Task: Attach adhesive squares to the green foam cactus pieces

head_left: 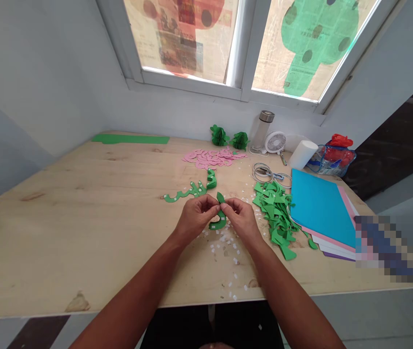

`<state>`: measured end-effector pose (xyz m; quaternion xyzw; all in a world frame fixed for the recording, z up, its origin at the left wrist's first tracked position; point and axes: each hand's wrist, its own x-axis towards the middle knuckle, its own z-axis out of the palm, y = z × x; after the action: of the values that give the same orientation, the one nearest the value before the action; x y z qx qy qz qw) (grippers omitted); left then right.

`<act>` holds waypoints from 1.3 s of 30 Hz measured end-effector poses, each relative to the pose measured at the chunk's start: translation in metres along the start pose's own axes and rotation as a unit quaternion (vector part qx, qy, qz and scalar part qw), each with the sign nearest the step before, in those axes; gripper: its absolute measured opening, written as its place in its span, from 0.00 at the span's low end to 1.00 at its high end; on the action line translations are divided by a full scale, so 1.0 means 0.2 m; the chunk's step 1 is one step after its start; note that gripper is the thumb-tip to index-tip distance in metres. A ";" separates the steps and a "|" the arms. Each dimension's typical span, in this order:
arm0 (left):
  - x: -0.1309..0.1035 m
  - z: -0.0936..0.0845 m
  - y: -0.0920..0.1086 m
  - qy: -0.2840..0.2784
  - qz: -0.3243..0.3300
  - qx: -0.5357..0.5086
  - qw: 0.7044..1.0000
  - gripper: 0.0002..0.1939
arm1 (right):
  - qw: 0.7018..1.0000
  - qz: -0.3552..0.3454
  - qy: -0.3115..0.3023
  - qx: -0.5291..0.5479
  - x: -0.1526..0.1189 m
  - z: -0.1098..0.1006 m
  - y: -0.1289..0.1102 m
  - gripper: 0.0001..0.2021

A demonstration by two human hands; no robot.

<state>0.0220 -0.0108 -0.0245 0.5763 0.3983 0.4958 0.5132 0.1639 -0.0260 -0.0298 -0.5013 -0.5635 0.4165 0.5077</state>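
We find the window paper (270, 63)'s print illegible. Our left hand (196, 216) and right hand (243, 219), fingertips closed, pinch a curved green cutout (218, 225) bearing white squares.

Readable text: none | newsprint (270, 41) on window (252, 48) | print too small

From over here, the left side of the tabletop (64, 213) looks like the easy lane, tons of room for a hand right up to the green strip (134, 139). Middle's trickier: curvy green cutouts (182, 195), then pink cutouts (212, 157), with the bottle (262, 131) and fan (275, 142) behind, off to the right. Right side's jammed, green scraps (274, 208) butting up against the blue sheet (321, 206), scissors (264, 172) just behind the scraps
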 end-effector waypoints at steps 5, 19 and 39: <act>0.00 0.00 -0.01 -0.013 0.007 0.023 1.000 0.09 | 0.997 0.031 0.020 0.066 0.01 0.01 -0.01 0.08; 0.00 0.00 -0.02 -0.063 0.018 0.074 0.995 0.09 | 0.995 0.047 0.039 0.074 0.00 0.02 -0.03 0.08; -0.02 0.01 0.01 -0.107 -0.044 -0.087 0.989 0.12 | 0.955 0.130 0.071 0.258 0.01 0.02 0.01 0.11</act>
<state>0.0237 -0.0157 -0.0231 0.5609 0.3215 0.4409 0.6226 0.1611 -0.0227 -0.0320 -0.4503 -0.3295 0.5734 0.5999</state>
